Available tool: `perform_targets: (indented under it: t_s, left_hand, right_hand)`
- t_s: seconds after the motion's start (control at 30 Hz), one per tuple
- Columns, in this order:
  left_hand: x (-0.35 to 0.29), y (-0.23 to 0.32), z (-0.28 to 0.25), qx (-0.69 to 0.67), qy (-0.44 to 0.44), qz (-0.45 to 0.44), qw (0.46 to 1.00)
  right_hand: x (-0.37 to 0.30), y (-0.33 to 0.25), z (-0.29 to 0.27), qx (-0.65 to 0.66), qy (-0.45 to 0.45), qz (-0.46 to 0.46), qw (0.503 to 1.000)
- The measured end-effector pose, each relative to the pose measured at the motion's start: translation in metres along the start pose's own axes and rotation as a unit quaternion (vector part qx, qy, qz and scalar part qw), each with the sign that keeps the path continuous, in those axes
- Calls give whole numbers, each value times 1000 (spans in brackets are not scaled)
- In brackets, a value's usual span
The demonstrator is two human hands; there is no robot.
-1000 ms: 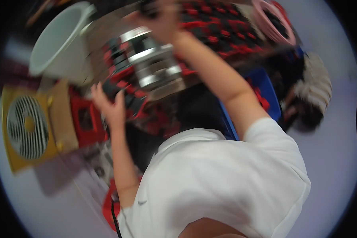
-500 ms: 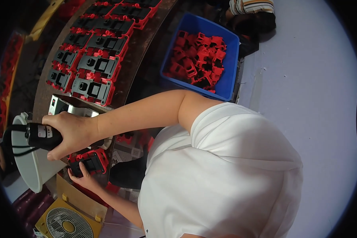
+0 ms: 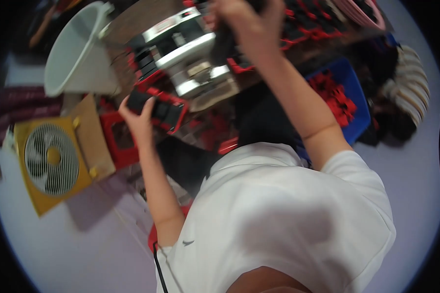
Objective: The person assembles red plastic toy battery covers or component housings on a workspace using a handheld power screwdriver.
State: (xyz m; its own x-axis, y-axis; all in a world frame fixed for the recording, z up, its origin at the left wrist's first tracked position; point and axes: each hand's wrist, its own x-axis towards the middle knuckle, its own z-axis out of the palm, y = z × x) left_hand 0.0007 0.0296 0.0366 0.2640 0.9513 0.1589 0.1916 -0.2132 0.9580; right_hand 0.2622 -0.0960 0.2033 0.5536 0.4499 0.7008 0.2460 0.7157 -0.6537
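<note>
My left hand (image 3: 138, 118) grips a red and black plastic part (image 3: 165, 111) at the front edge of the workbench. Raised at the top of the view, my right hand (image 3: 247, 25) is closed around a dark handle (image 3: 224, 43) that stands over a shiny metal press-like machine (image 3: 189, 54). Rows of the same red and black parts (image 3: 312, 25) lie on the bench behind the machine. My white shirt fills the lower half of the view.
A white funnel-shaped bucket (image 3: 76, 51) stands left of the machine. A yellow box fan (image 3: 51, 161) and a red stool (image 3: 120, 139) sit on the floor at the left. A blue bin (image 3: 351, 78) of red parts is on the right, beside another person's striped sleeve (image 3: 413, 83).
The view has swung round. My right hand, half a second ago low at the left on a black tool, is now raised above the machine. My left hand still holds the part.
</note>
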Motion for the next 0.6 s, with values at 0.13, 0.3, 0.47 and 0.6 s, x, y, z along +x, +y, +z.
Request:
perform_targets:
  t_s: [0.13, 0.3, 0.47, 0.6]
  left_hand:
    - [-6, 7, -1, -6, -2, -40, 999]
    - [-8, 9, 4, -15, 27, -42, 999]
    - [-4, -15, 4, -21, 51, -25, 998]
    - [-6, -9, 5, -81, 34, -66, 994]
  right_hand:
    - [-9, 0, 21, 17, -1, 10, 1000]
    - [-27, 21, 24, -8, -86, -33, 996]
    - [-50, 36, 24, -13, -65, 13, 998]
    - [-55, 39, 17, -30, -132, -21, 990]
